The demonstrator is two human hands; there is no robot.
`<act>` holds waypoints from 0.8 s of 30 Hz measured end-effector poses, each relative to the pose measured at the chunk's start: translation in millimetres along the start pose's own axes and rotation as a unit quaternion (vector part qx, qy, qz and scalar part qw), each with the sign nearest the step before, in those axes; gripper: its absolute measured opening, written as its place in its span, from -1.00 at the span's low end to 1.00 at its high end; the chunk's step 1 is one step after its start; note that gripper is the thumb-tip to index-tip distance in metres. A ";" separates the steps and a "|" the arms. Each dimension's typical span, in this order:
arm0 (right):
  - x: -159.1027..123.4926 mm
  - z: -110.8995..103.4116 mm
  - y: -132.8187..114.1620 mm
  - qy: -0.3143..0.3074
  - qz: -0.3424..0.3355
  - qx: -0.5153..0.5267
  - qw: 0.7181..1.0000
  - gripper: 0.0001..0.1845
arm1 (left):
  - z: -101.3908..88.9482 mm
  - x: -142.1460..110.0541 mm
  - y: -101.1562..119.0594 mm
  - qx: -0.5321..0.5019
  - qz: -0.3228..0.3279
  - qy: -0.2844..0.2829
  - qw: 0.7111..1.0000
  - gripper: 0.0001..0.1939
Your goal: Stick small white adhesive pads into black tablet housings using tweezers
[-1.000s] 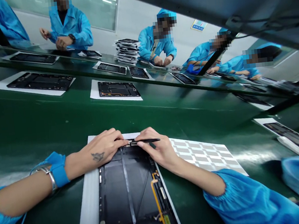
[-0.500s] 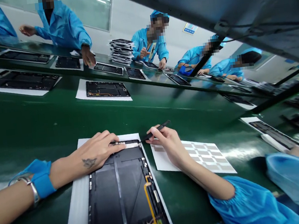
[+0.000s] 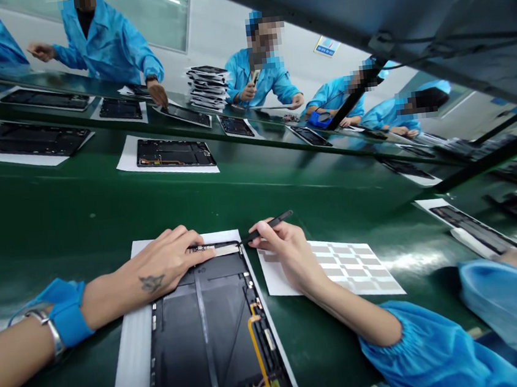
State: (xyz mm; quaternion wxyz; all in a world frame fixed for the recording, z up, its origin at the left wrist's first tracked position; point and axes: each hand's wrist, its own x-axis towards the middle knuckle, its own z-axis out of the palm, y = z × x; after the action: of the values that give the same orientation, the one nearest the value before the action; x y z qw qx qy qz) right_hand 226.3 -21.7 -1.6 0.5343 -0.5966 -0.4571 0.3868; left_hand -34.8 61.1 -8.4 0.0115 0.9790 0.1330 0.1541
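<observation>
In front of me lies an opened tablet [image 3: 177,343], its black inside showing an orange flex cable [image 3: 254,335] at the right. A pale adhesive strip [image 3: 226,250] runs along its top edge. My left hand [image 3: 168,261] rests flat over the top left corner, one fingertip pressing the left end of the strip. My right hand [image 3: 287,246] is closed around black tweezers [image 3: 266,226], whose tip meets the strip's right end near the corner. Beneath the tablet is a white sheet [image 3: 127,355]. A sheet of grey stickers [image 3: 347,267] lies below and beside my right hand.
Another open tablet [image 3: 175,153] lies ahead on the green table [image 3: 259,199]. A raised shelf behind carries more tablets and a tall stack [image 3: 208,88]. Co-workers in blue sit opposite. At the right, a neighbour's sleeve [image 3: 506,309] reaches in. A metal shelf [image 3: 405,5] hangs overhead.
The tweezers' tip and my right hand have shifted slightly left, and the strip's right end sits lower against the tablet's edge. My left hand stays in place. The tablet ahead has slid left.
</observation>
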 end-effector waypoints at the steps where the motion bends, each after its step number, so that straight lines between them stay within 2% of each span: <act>1: 0.1 0.2 0.8 0.000 -0.002 -0.002 1.000 -0.52 | 0.7 0.0 -0.1 0.001 0.000 0.001 1.000 -0.34; 8: 1.6 0.7 1.9 -0.011 -0.018 -0.029 0.999 -0.53 | 4.0 -0.3 -1.9 0.002 -0.007 0.006 1.000 -0.38; 19: 2.5 0.1 0.1 -0.016 -0.015 -0.055 0.998 -0.46 | -3.9 0.7 0.8 -0.003 -0.003 -0.016 1.000 -0.39; 24: 3.3 1.6 0.0 -0.019 -0.028 -0.086 0.996 -0.40 | -4.2 0.4 1.0 0.037 0.009 -0.011 0.999 -0.44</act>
State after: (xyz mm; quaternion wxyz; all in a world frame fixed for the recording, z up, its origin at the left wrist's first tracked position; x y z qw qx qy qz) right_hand 225.8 -18.1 -1.7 0.4830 -0.6199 -0.5154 0.3418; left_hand -35.5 60.2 -4.2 -0.0243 0.9815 0.1300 0.1387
